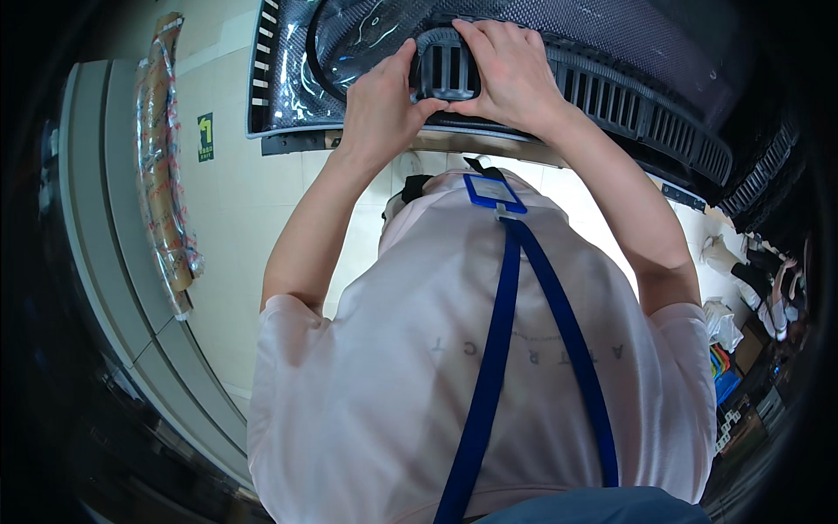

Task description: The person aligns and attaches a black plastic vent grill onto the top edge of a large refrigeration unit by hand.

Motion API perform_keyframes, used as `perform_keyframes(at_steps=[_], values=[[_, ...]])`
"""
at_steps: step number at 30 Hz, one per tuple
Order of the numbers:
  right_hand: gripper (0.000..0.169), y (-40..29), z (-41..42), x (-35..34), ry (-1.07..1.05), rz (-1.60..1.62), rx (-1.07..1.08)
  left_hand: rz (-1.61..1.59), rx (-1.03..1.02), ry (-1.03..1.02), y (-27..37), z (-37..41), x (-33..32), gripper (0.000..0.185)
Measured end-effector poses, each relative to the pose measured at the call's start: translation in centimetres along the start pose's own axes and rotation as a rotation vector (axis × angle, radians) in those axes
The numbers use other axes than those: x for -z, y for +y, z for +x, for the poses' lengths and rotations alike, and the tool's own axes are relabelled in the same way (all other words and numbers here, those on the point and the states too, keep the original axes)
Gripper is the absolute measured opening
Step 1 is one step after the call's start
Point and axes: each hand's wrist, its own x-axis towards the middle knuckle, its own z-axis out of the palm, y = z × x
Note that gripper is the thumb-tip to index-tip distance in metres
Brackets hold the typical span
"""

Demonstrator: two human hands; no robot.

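A black slatted piece, like a small vent grille [449, 71], lies between my hands near the front edge of a dark table covered with clear textured plastic [393, 26]. My left hand [387, 98] holds its left side, the thumb at its lower edge. My right hand [507, 72] grips its right side, with fingers over the top and the thumb at the near edge. The two thumbs almost meet. Just right of my right hand, a long row of black slatted grilles [628, 108] runs along the table. A black cable [315, 59] curves at the left.
Wrapped cardboard rolls [157, 170] lie on the floor at the left, beside grey cabinets [124, 216]. A floor exit sign [205, 137] is near them. A blue lanyard with a badge [495, 192] hangs before my chest. Another person [772, 295] is at the far right, near white bags [722, 324].
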Motion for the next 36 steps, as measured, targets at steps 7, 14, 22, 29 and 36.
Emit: perform_keyframes(at_steps=[7,14,22,29,36], values=[[0.090,-0.2,-0.7,0.0,0.058,0.023,0.006,-0.062,0.243,0.023,1.4,-1.5,-0.5,0.068],[0.088,-1.0,-0.8,-0.4,0.098,-0.001,0.010,0.203,0.177,0.048,3.0,-2.6,-0.9,0.057],[0.087,-1.0,-1.0,-0.5,0.112,0.009,0.028,-0.079,0.259,0.113,2.3,-3.7,-1.8,0.048],[0.088,-1.5,-1.5,-0.5,0.139,-0.017,0.023,-0.518,0.479,0.266,3.1,-3.3,-4.3,0.049],[0.093,1.1,-2.5,4.5,-0.081,0.035,-0.018,-0.581,0.492,0.143,2.3,-3.2,-3.1,0.049]])
